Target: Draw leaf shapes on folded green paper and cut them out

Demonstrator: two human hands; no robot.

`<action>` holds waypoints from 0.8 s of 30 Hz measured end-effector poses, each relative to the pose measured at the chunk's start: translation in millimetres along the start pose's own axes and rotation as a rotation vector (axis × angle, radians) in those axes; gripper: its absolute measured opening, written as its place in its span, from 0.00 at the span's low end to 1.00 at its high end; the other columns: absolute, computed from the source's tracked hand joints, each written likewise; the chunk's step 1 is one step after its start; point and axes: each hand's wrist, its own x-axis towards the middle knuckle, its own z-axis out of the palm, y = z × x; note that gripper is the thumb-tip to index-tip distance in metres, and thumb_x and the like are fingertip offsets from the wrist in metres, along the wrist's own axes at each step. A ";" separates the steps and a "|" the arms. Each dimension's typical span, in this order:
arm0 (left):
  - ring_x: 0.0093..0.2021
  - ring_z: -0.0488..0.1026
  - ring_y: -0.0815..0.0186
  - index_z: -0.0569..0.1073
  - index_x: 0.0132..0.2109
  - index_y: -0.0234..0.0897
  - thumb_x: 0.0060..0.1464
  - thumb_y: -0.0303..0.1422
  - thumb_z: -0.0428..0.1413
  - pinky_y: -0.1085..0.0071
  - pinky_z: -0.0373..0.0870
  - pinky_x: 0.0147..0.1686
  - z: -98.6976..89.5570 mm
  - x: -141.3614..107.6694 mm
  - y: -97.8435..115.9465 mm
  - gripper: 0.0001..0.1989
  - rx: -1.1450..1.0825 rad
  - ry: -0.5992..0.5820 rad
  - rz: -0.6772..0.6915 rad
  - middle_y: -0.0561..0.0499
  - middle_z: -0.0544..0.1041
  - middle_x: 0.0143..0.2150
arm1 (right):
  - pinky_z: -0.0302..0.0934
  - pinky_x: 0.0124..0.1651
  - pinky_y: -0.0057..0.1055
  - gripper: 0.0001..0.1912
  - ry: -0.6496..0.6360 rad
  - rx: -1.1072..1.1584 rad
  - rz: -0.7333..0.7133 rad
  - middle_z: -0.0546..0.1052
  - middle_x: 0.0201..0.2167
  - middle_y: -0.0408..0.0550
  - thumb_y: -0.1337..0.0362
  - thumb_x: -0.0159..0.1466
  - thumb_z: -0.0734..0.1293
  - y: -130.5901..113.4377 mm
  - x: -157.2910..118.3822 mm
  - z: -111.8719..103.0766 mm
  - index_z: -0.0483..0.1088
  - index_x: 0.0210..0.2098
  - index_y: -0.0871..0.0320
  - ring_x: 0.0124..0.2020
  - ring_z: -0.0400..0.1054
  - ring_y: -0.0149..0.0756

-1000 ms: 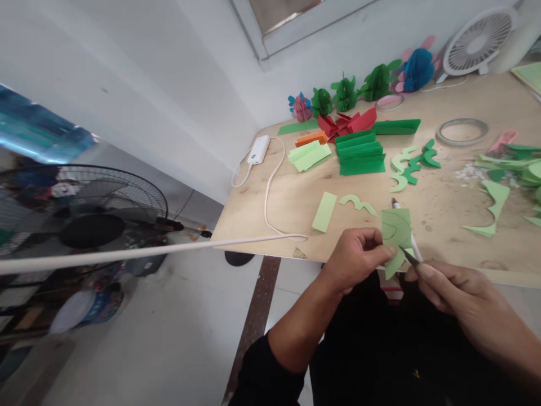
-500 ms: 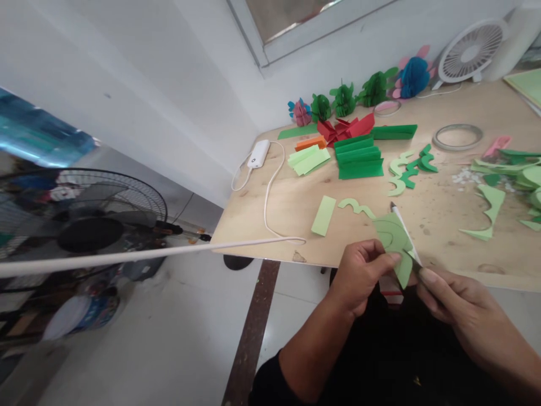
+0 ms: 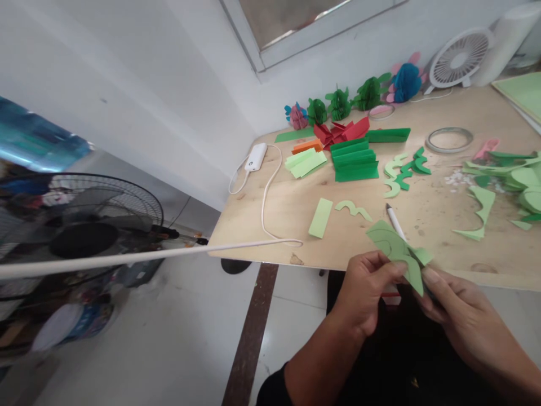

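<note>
My left hand (image 3: 369,287) pinches a light green piece of paper (image 3: 386,239) with curved lines drawn on it, just over the table's front edge. My right hand (image 3: 452,299) is closed on scissors (image 3: 415,256); their dark blades lie against the paper's right side, and the handles are hidden in my fingers. A small green offcut (image 3: 424,255) sits at the blades, partly blurred. Behind the paper, a white pen (image 3: 396,221) lies on the wooden table. To the left rest a wavy light green cutout (image 3: 353,210) and a light green strip (image 3: 320,217).
Folded green paper (image 3: 355,160), red folded paper (image 3: 341,133) and wavy cutouts (image 3: 399,175) lie farther back. Paper scraps (image 3: 522,180) are heaped at right near a tape roll (image 3: 448,140). A white cable (image 3: 169,252) crosses the left edge. A small fan (image 3: 460,61) stands behind.
The paper in my left hand has turned and tipped, with its lower end swung right. A small offcut now stands out to the right of the blades. The view has shifted slightly.
</note>
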 end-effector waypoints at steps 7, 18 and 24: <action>0.26 0.68 0.72 0.74 0.26 0.33 0.37 0.41 0.70 0.75 0.61 0.25 -4.1 0.9 1.3 0.17 0.065 -0.052 0.033 0.52 0.73 0.24 | 0.48 0.23 0.32 0.29 0.003 -0.016 -0.042 0.55 0.16 0.40 0.39 0.61 0.63 -8.0 0.0 2.3 0.59 0.15 0.53 0.21 0.48 0.31; 0.27 0.65 0.71 0.73 0.30 0.34 0.52 0.37 0.60 0.73 0.63 0.32 -8.7 4.4 6.6 0.10 0.324 0.015 0.263 0.54 0.70 0.25 | 0.49 0.24 0.31 0.30 0.004 0.009 -0.044 0.56 0.16 0.40 0.39 0.61 0.63 -11.6 2.1 3.5 0.60 0.15 0.55 0.20 0.50 0.28; 0.41 0.72 0.61 0.74 0.36 0.37 0.60 0.32 0.54 0.65 0.68 0.46 -28.9 19.9 11.5 0.06 0.938 0.226 0.684 0.48 0.76 0.36 | 0.48 0.24 0.30 0.27 0.042 0.054 0.024 0.56 0.16 0.38 0.37 0.57 0.65 -8.7 2.5 1.8 0.68 0.23 0.56 0.20 0.48 0.28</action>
